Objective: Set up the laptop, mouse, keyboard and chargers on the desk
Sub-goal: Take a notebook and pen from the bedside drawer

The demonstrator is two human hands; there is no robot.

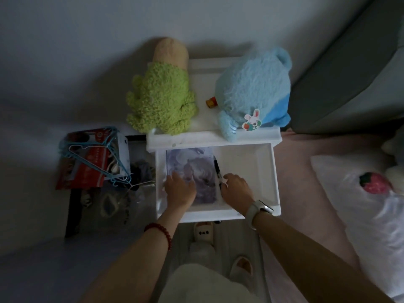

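A dim room with a grey wall at twelve o'clock holds a white bedside cabinet (pixel 213 136) at the centre, its top drawer (pixel 274 178) pulled out toward the person. On the cabinet top a green plush toy (pixel 161 99) lies at eleven o'clock and a blue plush toy (pixel 253 88) at one o'clock, with a small red and yellow object (pixel 211 102) between them. Inside the drawer lies a flat purple-patterned item (pixel 192 162), possibly a tablet or a printed sheet, with a black pen (pixel 218 171) just beside its right edge. The left hand (pixel 179 189), a red bead bracelet (pixel 162 231) on its wrist, rests palm down on the item, fingers spread and gripping nothing visible. The right hand (pixel 237 188), a white watch (pixel 259 211) on its wrist, reaches to the pen; its fingers curl, but whether they grasp it cannot be told. At nine o'clock blue hangers (pixel 91 152) lie on a red bag (pixel 87 169). No laptop, mouse, keyboard or charger is clearly identifiable.
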